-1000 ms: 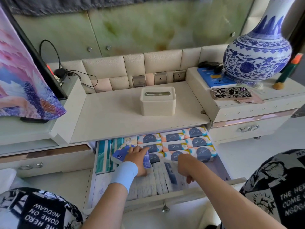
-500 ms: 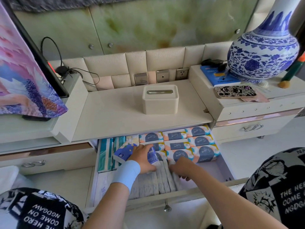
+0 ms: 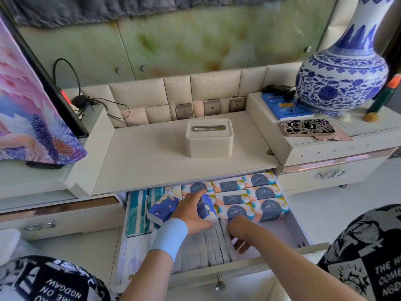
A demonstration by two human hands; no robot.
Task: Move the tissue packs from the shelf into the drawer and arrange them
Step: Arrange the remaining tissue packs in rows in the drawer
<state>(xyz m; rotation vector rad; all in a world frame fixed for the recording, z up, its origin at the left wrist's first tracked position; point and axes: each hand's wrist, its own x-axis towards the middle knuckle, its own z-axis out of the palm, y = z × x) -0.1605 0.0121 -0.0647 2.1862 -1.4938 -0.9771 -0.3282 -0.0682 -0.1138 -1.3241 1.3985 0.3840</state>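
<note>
The blue plastic-wrapped tissue pack with white flower print [image 3: 161, 210] lies tilted in the open white drawer [image 3: 299, 233], left of centre. The left hand [image 3: 194, 210], its wrist wrapped in a pale blue band [image 3: 168, 236], lies flat over this pack with fingers spread wide. The right hand [image 3: 239, 228] reaches into the drawer beside it, fingers curled down onto a row of upright grey-white tissue packs [image 3: 206, 248]; whether it grips one cannot be told. Orange-and-navy tissue packs [image 3: 263, 192] fill the rear right of the drawer in rows. Teal striped packs [image 3: 136, 212] stand along the left wall. Above the drawer, the cream shelf [image 3: 152, 157] carries a beige lidded tissue box [image 3: 209, 137]. A blue-and-white porcelain vase [image 3: 342, 72] stands on the raised right cabinet, with a patterned phone [image 3: 307, 127] near it. Green marbled panels [image 3: 195, 44] form the back wall.
</note>
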